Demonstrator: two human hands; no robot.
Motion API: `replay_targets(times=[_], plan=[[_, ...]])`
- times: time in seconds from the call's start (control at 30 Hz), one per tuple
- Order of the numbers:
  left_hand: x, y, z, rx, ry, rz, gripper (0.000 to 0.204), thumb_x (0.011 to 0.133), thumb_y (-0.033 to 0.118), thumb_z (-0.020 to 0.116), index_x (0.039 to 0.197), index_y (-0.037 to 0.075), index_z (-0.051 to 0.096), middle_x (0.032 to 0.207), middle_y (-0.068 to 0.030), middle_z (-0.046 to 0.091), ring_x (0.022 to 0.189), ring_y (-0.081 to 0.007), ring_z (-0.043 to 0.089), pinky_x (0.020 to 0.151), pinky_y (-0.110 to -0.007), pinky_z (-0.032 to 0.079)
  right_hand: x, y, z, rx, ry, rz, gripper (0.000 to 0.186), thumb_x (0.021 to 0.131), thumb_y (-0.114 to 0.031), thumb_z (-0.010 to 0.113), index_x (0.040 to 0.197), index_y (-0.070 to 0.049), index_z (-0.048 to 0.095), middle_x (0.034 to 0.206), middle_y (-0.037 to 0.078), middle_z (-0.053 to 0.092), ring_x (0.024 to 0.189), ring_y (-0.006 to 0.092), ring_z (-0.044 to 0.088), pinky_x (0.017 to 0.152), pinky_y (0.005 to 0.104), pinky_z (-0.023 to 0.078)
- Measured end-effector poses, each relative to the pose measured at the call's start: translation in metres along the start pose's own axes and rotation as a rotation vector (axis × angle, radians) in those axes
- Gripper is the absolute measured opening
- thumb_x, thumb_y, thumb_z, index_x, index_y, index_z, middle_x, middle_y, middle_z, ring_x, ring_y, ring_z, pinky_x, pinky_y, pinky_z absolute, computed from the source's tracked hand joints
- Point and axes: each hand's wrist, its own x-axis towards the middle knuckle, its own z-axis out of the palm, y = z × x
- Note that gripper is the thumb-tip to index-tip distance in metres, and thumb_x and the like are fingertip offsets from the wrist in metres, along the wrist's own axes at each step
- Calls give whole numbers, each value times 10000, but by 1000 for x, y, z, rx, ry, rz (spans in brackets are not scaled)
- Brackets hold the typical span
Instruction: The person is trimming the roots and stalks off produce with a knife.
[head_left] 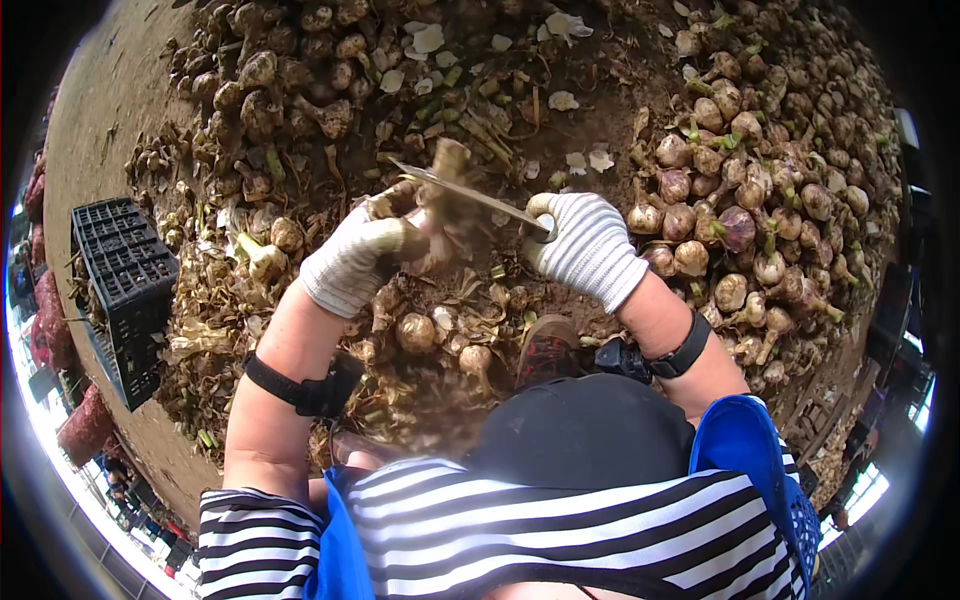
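My left hand [355,255], in a striped white knit glove with dirty fingertips, is closed around a garlic bulb [437,245]. The bulb is blurred by motion, and its thick stem [451,160] points away from me. My right hand [588,245], gloved alike, grips a long metal blade [485,199] with a rounded end at the fingers; whether it is a knife or one side of shears I cannot tell. The blade slants to the upper left and crosses in front of the garlic stem, above the bulb.
A large heap of garlic bulbs [735,225] lies to the right. More garlic [260,115] with stems is piled at the far left. Dry skins and stem scraps [480,130] cover the ground between. At the left stands a black plastic crate [125,250]; red sacks [85,425] lie beyond it.
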Motion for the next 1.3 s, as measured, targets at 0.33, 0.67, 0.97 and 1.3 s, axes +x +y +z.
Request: replay_targets(times=[0.33, 0.67, 0.97, 1.3], plan=[[-15, 16, 12, 385, 412, 415, 271, 838, 47, 641, 1100, -4, 599, 931, -63, 661, 799, -88, 627, 687, -197, 526, 6, 51, 18, -188, -182, 341, 350, 677, -187, 576, 987, -58, 673, 926, 209, 654, 909, 346, 628, 820, 392, 505], [75, 76, -28, 2109, 672, 376, 795, 721, 249, 726, 1395, 115, 326, 1291, -163, 493, 1188, -332, 478, 1035, -449, 372, 11, 69, 26, 149, -14, 465, 336, 712, -212, 553, 999, -84, 673, 846, 211, 645, 814, 358, 617, 754, 370, 498], [72, 45, -83, 1437, 714, 81, 722, 775, 373, 720, 1358, 116, 380, 1245, -110, 539, 1189, -267, 502, 997, -445, 411, 4, 41, 11, -3, 120, 222, 177, 697, -221, 625, 825, -104, 660, 707, 155, 639, 685, 333, 621, 645, 393, 507], [32, -27, -20, 332, 117, 388, 400, 935, 191, 527, 1279, 27, 407, 1169, -116, 585, 960, -200, 620, 907, -320, 510, -2, -2, 6, -169, 253, -257, 150, 724, -230, 590, 792, -97, 605, 630, 135, 583, 623, 332, 603, 555, 419, 470]])
